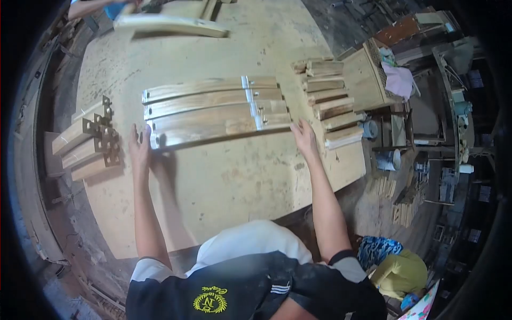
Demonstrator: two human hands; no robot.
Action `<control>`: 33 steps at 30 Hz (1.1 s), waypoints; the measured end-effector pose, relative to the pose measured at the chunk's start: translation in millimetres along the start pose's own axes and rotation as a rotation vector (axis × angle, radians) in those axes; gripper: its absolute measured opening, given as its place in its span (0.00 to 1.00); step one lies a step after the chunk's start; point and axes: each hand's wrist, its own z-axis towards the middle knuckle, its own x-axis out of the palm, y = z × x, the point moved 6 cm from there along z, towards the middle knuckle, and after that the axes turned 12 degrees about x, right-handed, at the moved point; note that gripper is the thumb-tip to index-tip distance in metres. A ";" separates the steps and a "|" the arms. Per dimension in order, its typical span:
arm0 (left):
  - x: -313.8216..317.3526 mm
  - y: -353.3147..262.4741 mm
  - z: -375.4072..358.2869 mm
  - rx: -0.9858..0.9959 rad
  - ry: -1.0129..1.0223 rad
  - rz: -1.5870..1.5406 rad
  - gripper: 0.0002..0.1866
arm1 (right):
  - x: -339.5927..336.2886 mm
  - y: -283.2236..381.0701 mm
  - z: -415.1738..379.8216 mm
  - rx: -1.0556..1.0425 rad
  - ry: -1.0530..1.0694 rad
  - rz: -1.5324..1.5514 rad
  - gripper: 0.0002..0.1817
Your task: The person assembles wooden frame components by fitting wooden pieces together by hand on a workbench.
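Several long wooden slats [202, 120] lie side by side across the pale worktable, with metal fittings at their left ends and a light band across them near the right. At the left end of the nearest slat is my left hand [141, 146], its fingers apart. My right hand [303, 136] is at the slats' near right corner, thumb and fingers close together at the slat's end. Whether it grips the slat is hard to make out.
Wooden blocks with metal brackets [82, 141] are stacked at the table's left edge. Short wooden pieces [333, 101] form a column on the right. Beyond the slats, a co-worker's arm [88, 7] is near a blurred wooden piece [170, 24]. Another person [400, 272] is at lower right.
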 end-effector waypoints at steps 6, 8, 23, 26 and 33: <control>32.8 -25.8 -29.2 0.155 0.135 -0.455 0.36 | 35.4 40.5 20.3 0.031 0.032 -0.171 0.41; 23.6 -39.8 -47.7 0.062 0.138 -0.442 0.36 | 31.6 37.5 19.0 0.038 0.019 -0.170 0.42; -60.9 -66.5 -221.8 -0.009 -0.056 -0.379 0.38 | -91.1 42.0 -135.9 -0.136 0.034 0.005 0.38; -46.2 -68.3 -171.4 0.117 -0.022 -0.420 0.38 | -78.2 80.7 -112.0 -0.221 0.016 0.056 0.37; -16.2 31.1 -136.1 -0.142 0.353 -0.361 0.40 | -24.4 21.5 -50.9 -0.030 0.120 -0.098 0.41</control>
